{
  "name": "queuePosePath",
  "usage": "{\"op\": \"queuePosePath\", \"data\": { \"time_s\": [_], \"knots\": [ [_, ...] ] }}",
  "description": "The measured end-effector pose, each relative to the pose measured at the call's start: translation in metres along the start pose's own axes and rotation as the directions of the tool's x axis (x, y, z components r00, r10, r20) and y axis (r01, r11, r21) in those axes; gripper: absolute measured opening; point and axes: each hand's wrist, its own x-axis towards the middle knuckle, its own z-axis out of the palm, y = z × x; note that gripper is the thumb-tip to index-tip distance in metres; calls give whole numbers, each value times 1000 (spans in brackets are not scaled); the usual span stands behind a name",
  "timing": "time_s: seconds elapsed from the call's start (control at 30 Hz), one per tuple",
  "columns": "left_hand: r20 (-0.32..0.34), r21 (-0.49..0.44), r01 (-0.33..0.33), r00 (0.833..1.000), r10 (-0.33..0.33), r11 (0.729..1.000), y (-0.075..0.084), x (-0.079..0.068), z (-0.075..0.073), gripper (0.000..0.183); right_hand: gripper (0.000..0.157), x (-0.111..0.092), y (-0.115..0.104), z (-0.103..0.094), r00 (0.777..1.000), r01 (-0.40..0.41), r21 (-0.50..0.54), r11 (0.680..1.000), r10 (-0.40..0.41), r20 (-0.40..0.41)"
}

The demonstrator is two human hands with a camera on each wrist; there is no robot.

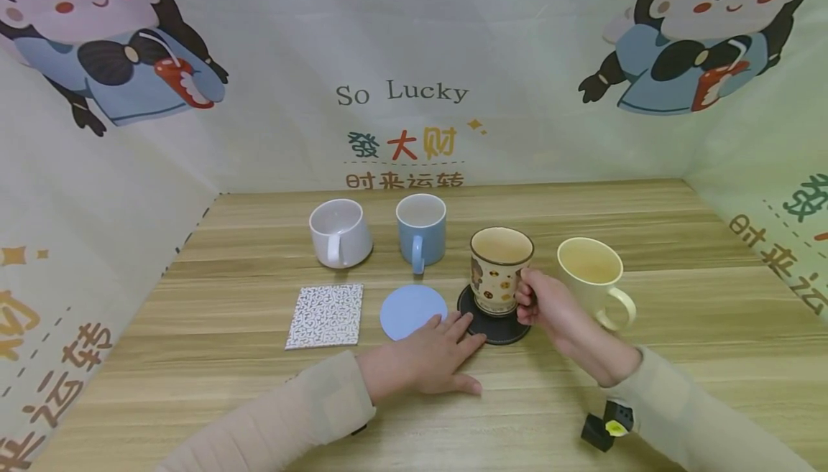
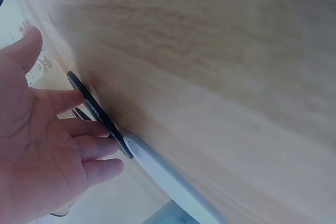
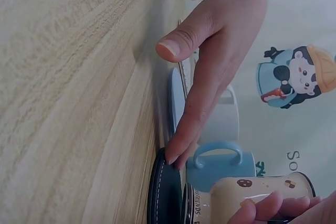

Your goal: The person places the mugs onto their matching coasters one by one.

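My right hand [image 1: 558,314] grips the handle of a cream mug [image 1: 497,281] with small printed figures and a dark rim. The mug stands upright over the round black coaster [image 1: 499,332], its base right at the coaster's face in the right wrist view. My left hand [image 1: 427,361] lies palm down with its fingers extended, the fingertips at the near left edge of that stitched coaster. In the left wrist view, those straight fingers [image 2: 94,148] meet the dark rim. Just left of the black coaster lies a round light-blue coaster [image 1: 409,312], partly overlapped by the left hand.
A yellow mug [image 1: 590,271] stands close to the right hand. Farther back are a blue mug [image 1: 422,236] and a white mug [image 1: 339,235]. A square patterned coaster [image 1: 325,316] lies at left. Printed cloth walls [image 1: 517,134] border the wooden table [image 1: 194,386].
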Motion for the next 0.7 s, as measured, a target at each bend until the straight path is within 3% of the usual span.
{"op": "queuePosePath", "data": {
  "time_s": [0.7],
  "knots": [
    [20,13,10,1000,-10,1000,0,1,-2,72,31,-9,5,6,1000,-6,-22,1000,7,26]
  ]
}}
